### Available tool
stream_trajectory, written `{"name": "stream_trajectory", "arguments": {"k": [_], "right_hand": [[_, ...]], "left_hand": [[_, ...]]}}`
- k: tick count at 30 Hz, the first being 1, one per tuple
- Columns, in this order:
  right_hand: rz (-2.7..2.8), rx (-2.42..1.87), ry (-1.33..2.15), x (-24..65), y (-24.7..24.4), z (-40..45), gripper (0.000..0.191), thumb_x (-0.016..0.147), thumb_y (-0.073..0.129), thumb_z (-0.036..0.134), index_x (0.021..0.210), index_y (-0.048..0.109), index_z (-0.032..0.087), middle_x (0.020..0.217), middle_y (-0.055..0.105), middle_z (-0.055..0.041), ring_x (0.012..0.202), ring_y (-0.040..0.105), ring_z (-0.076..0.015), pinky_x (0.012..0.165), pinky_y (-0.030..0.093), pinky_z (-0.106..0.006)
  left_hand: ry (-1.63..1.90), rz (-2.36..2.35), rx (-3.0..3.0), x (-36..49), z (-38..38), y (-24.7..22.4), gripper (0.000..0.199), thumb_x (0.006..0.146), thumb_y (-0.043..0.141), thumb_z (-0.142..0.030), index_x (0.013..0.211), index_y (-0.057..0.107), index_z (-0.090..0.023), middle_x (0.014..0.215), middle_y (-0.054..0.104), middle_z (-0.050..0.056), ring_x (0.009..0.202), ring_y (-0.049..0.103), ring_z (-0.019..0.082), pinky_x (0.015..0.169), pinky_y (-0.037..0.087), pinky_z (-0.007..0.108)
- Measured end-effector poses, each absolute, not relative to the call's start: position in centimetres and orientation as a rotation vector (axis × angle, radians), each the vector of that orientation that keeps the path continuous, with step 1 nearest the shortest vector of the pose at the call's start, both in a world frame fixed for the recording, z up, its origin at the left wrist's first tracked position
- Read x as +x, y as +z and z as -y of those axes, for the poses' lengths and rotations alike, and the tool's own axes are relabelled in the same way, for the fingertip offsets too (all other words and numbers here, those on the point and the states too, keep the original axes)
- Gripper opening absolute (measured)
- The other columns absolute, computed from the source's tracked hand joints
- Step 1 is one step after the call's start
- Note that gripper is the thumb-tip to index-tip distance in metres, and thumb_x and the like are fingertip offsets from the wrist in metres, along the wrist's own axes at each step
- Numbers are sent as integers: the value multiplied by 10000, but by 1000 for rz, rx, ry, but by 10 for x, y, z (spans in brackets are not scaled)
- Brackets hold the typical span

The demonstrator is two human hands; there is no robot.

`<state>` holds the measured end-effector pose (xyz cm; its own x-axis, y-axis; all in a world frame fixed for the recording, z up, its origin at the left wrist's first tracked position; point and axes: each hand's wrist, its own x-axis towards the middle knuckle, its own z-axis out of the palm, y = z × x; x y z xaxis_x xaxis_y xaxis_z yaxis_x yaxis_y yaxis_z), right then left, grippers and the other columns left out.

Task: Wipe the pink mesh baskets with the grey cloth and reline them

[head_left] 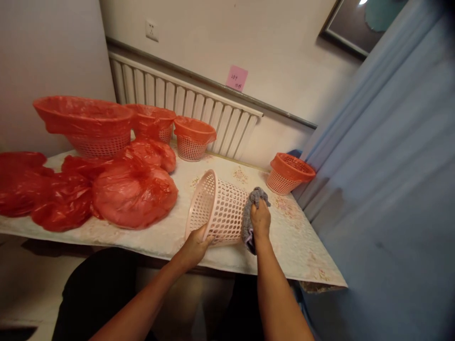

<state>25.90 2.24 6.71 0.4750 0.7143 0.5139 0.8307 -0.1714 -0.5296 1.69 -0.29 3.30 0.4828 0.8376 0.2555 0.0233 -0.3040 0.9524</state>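
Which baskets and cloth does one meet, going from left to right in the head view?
Big red-lined basket, second red-lined basket, third red-lined basket, bare pink basket, gray cloth, last red-lined basket.

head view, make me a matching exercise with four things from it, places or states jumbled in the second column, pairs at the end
Column one
1. unlined basket
2. grey cloth
3. pink note
4. left hand

Column two
A. above the radiator
B. holding a basket rim
C. tipped sideways
D. bunched in the right hand

Pairs: 1-C, 2-D, 3-A, 4-B
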Motion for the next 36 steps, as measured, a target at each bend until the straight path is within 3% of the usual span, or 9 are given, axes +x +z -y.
{"name": "stream_trajectory", "arguments": {"k": [6,9,13,21,24,29,36], "right_hand": [[999,-2011,-212,280,40,8,419,839,277,336,1023,579,111,937,622,-164,932,578,-288,805,435,-405],[923,-1987,-263,255,14,25,474,855,252,319,1144,522,58,1119,573,-226,1116,517,-313,911,403,-440],[1103,-1812,-350,203,-10,38,478,850,313,255,1233,473,19,1324,451,-253,1324,333,-306,1043,315,-480],[1664,-1518,-338,128,45,35,544,773,393,112,1315,427,79,1354,471,-167,1394,215,-287,1091,245,-539],[1746,-1492,-286,130,73,25,551,765,417,108,1316,434,109,1344,488,-138,1382,246,-278,1109,220,-522],[1697,-1567,-236,155,94,5,441,809,416,125,1244,487,128,1287,526,-119,1326,328,-251,1107,240,-462],[1467,-1797,-230,228,87,-18,280,813,401,152,1028,579,168,1061,590,-95,1053,499,-218,960,365,-352]], "left_hand": [[983,-750,1699,17,-2,26,296,813,490,-278,1020,634,-124,1041,701,87,995,629,235,934,466,354],[956,-735,1708,14,-4,25,327,822,495,-296,1062,632,-121,1070,698,89,1015,625,236,944,463,355],[921,-709,1761,13,-3,25,368,834,486,-287,1140,619,-132,1150,675,80,1061,608,234,997,428,367],[952,-733,1758,12,0,13,394,822,465,-249,1184,606,-181,1155,676,47,1131,566,254,1051,379,415],[964,-770,1738,9,-3,9,387,787,492,-231,1145,627,-174,1118,691,54,1114,579,272,1049,376,440],[939,-761,1740,9,-9,7,372,814,524,-345,1109,644,-151,1131,687,81,1098,597,278,1035,398,426],[878,-811,1739,8,-6,-2,328,841,522,-362,1055,665,-158,1065,714,85,1036,638,265,989,447,423]]}}
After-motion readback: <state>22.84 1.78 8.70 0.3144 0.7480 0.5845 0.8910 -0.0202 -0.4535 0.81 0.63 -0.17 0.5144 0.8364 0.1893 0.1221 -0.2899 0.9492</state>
